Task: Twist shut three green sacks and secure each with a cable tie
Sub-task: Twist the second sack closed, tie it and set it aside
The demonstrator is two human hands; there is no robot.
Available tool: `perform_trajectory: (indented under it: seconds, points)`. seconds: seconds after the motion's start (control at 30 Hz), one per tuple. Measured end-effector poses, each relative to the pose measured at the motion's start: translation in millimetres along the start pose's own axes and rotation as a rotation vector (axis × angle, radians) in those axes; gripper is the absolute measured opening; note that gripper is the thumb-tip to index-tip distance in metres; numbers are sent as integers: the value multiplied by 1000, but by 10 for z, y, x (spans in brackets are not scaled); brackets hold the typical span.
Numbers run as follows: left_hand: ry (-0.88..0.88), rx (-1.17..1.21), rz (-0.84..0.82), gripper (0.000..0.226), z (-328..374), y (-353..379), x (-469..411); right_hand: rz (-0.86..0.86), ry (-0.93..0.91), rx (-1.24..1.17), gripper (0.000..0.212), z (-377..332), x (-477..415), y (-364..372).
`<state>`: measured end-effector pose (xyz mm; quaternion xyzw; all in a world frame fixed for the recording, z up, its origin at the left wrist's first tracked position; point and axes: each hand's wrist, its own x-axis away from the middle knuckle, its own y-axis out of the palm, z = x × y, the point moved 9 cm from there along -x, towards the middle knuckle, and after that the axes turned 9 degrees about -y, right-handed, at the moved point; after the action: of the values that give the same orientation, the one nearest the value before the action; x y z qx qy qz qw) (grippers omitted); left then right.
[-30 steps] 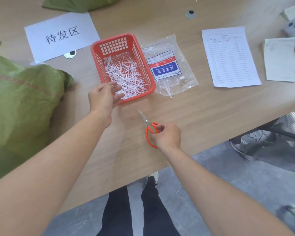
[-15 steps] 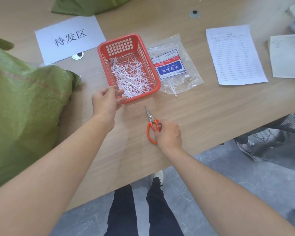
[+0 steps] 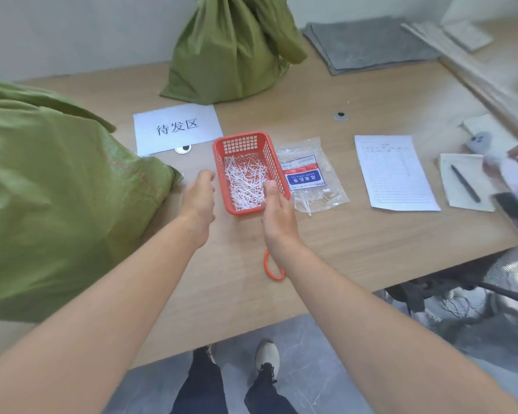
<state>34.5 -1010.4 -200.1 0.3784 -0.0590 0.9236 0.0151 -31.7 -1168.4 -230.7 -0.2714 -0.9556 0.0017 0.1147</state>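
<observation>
Two empty hands are being held relaxed over the desk (image 3: 356,234): left hand (image 3: 199,192) just beside the red basket (image 3: 219,162), right hand (image 3: 277,213) at its near corner.

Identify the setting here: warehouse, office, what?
Probably a packing and dispatch desk: paper sign reading 待发区 (awaiting dispatch), a stuffed green sack, a red basket of cable ties.

mid-frame: red plastic mesh basket (image 3: 240,142) holding white cable ties (image 3: 245,186); just right: clear plastic bag (image 3: 310,177); left edge: large green woven sack (image 3: 57,204); upper centre: upright green sack (image 3: 228,55)
</observation>
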Motion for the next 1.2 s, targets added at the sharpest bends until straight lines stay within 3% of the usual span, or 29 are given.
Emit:
perform_trajectory:
  seconds: [0.07,0.23,0.33,0.4,0.47,0.53,0.67,0.77,0.93,1.07,1.2]
  points:
    - [8,14,4,33,130,-126,146,-13,4,-14,43,-280,61,76]
    - [70,71,-7,60,467,-487,605,-63,-75,-15,63,-954,257,378]
    - [104,138,3,46,670,-833,868,-109,-147,-8,77,-1365,432,670]
    - [140,175,10,27,789,-1104,990,-160,-189,-30,66,-1599,562,928]
    - [181,198,12,26,909,-1374,1122,-204,-221,-49,49,-1813,716,1195]
    - [207,194,16,28,1003,-1676,1205,-233,-250,-45,48,-1985,882,1481]
    - [219,197,40,61,1115,-2368,1212,-260,-277,-32,71,-2243,1204,2061]
    - [222,209,32,66,1200,-2863,1251,-252,-289,-26,68,-2383,1435,2476]
    - [229,264,41,61,1276,-3618,1218,-249,-343,6,54,-2554,1696,3109]
    - [200,325,54,28,1256,-4068,1105,-268,-328,45,50,-2556,1785,3475]
    - [163,369,104,28,1289,-4381,874,-298,-346,62,45,-2608,1669,3813]
